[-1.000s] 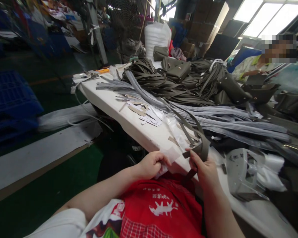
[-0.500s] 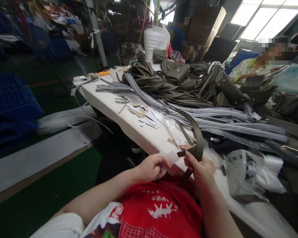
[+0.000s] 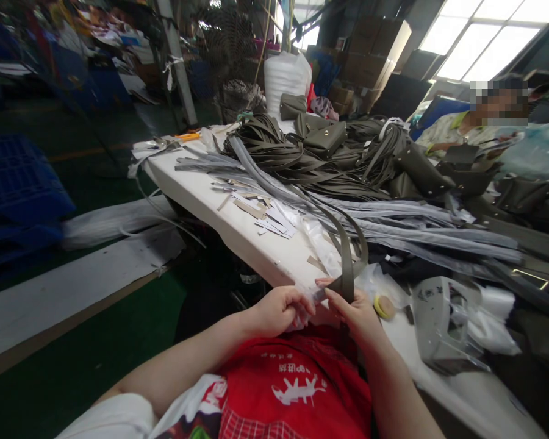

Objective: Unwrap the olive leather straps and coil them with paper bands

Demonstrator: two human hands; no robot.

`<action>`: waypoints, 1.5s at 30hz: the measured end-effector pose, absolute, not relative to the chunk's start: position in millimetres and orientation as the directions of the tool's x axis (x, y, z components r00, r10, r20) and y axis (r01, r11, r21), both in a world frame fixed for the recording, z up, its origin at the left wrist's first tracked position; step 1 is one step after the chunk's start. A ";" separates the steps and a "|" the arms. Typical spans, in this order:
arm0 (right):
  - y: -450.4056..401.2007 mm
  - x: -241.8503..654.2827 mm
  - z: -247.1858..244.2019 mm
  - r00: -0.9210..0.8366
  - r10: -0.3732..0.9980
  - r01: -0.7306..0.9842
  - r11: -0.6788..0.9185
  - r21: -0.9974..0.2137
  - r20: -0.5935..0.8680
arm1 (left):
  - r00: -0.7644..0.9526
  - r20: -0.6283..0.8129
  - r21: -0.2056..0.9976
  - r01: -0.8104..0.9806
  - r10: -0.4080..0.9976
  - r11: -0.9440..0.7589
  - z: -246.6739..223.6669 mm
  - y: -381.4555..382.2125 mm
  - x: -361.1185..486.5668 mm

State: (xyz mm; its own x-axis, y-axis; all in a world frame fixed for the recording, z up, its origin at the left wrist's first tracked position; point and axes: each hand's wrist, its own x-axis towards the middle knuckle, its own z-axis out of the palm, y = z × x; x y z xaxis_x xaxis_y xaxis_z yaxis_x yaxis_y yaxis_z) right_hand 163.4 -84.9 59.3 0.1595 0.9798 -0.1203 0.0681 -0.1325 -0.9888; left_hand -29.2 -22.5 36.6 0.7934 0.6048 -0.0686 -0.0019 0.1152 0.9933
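Note:
Close above the table's near edge, my left hand is closed on a thin translucent plastic sleeve. My right hand pinches a dark olive strap near its end, just right of the left hand. The strap's tip reaches the plastic and looks greyish there, as if seen through it; whether it is fully inside I cannot tell. From the right hand the strap loops up and back toward the pile. Clear plastic lies on the table beyond the hands.
A white table bears paper scraps, plastic-wrapped straps and a heap of olive straps. At right are a tape roll and a grey-white dispenser-like object. A co-worker sits at the far right.
My right hand has moved left and slightly down, bringing the strap's end to the plastic in my left hand. The strap loop has shifted, and the tape roll now shows.

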 end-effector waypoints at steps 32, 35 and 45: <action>-84.2 202.1 52.6 0.355 0.918 -0.109 -0.149 -0.983 -0.178 | 0.910 -0.235 0.929 0.106 0.342 0.355 21.0 -37.3 -36.0; -89.4 205.8 49.7 0.328 0.919 -0.094 -0.196 -0.976 -0.216 | 0.896 -0.247 0.934 0.118 0.369 0.338 21.0 -43.3 -37.9; -88.8 203.3 44.3 0.392 0.888 -0.240 -0.154 -0.958 -0.241 | 0.888 -0.238 0.959 0.151 0.394 0.239 19.6 -43.4 -37.0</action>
